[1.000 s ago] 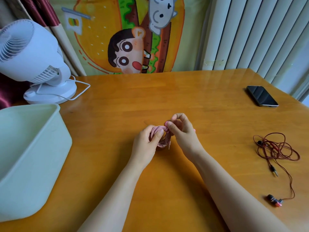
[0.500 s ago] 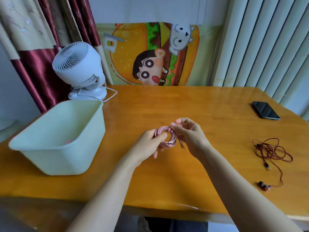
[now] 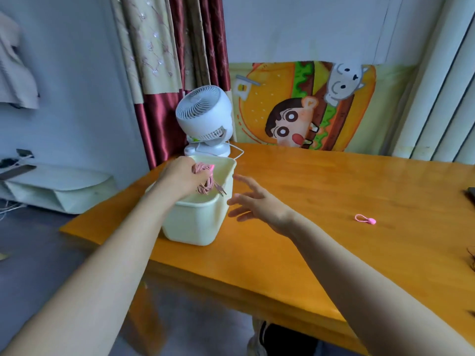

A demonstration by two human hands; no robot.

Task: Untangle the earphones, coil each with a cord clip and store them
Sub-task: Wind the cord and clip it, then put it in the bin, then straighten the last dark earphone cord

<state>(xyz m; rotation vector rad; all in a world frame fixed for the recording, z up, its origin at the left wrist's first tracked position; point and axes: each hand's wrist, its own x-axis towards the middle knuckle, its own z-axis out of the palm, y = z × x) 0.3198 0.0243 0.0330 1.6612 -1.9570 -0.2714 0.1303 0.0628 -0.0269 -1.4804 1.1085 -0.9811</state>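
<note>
Your left hand [image 3: 180, 176] grips the pink earphone coil [image 3: 204, 181] with the fingers curled around its upper part, and holds it over the open top of the pale plastic tub [image 3: 195, 222]. I judge this to be the storing step for this pair. The hand is above the inside of the tub, so the coil should fall in, and not on the wooden table [image 3: 334, 191], when you let go. Your right hand [image 3: 257, 205] is open, with fingers spread and nothing in it. It hovers just beside the right wall of the tub, probably because it has no job on this coil now.

The coil is a small, tight bundle of several loops that hangs down from your fingers. A bright pink spot near its top seems to be the clip [image 3: 211, 167] that binds it. The metal plug [image 3: 221, 191] sticks out loose at the lower right of the bundle, and it may catch the rim if you lower the coil carelessly.

A second pink cord clip [image 3: 366, 219] lies alone on the table, well apart to the right; I suppose it waits for another pair. At the right edge a bit of dark cord [image 3: 472, 258] shows, too cut off to identify. A white fan [image 3: 205, 116] stands just behind the tub.
</note>
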